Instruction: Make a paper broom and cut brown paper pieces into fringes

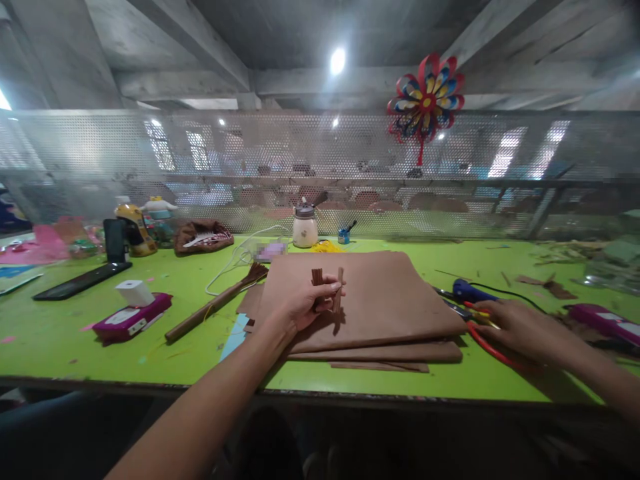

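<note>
Over a stack of folded brown paper [380,300], my left hand [305,303] is closed on narrow brown paper strips [317,277]. A thin strip [341,275] stands up between its thumb and fingertips, and the rest is partly hidden in the palm. To the right of the stack, my right hand [510,327] has its fingers curled on a pair of pliers with red handles [487,345]; their dark jaws point toward the paper. Just behind them lies a dark blue glue gun [467,290] with a black cord.
A brown paper-wrapped stick with a fringed end [215,303] lies left of the stack. Further left are a purple box [133,317] with a white charger and a phone [83,280]. A lidded bottle [305,227] and blue pot [344,235] stand behind; a purple device [607,323] lies right.
</note>
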Available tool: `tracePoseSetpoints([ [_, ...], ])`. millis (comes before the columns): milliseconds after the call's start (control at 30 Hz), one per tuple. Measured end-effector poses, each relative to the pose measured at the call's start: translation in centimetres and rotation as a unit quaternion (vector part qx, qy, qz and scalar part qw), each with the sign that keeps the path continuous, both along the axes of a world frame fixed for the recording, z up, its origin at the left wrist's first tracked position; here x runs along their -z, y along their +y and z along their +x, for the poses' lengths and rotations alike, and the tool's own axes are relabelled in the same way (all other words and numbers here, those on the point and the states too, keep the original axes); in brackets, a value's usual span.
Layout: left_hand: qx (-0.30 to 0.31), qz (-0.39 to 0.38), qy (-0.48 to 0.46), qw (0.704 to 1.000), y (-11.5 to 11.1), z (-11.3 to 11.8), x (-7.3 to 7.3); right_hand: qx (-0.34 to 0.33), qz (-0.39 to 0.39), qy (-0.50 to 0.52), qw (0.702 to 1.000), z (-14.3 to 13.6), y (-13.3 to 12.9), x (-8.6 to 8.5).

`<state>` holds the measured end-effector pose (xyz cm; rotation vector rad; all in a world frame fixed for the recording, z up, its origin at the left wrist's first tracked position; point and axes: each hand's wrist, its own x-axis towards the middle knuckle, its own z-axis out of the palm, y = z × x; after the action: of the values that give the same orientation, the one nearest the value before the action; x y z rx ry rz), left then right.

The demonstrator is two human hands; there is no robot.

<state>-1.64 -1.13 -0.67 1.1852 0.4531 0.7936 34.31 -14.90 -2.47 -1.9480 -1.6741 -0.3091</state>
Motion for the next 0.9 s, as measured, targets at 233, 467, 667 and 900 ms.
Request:
tracePoseSetpoints([
  [233,0.004,0.002,0.015,1.000,-0.3,0.4,-0.3,-0.150,0.044,0.041,0.987,-8.8,0.2,-4.9],
  [467,0.029,0.007,0.034,0.999,-0.3,0.5,-0.1,-0.296,-0.082,0.241,0.921,-18.3,7.1,-5.4],
  [667,0.034,0.010,0.039,0.999,-0.1,0.5,0.2,-0.338,-0.117,0.527,0.771,-19.6,10.9,-3.4],
  [900,0.054,0.052,0.101,0.992,-1.0,0.9,-0.1,-0.334,-0.094,0.578,0.738,-18.2,11.2,-2.1],
])
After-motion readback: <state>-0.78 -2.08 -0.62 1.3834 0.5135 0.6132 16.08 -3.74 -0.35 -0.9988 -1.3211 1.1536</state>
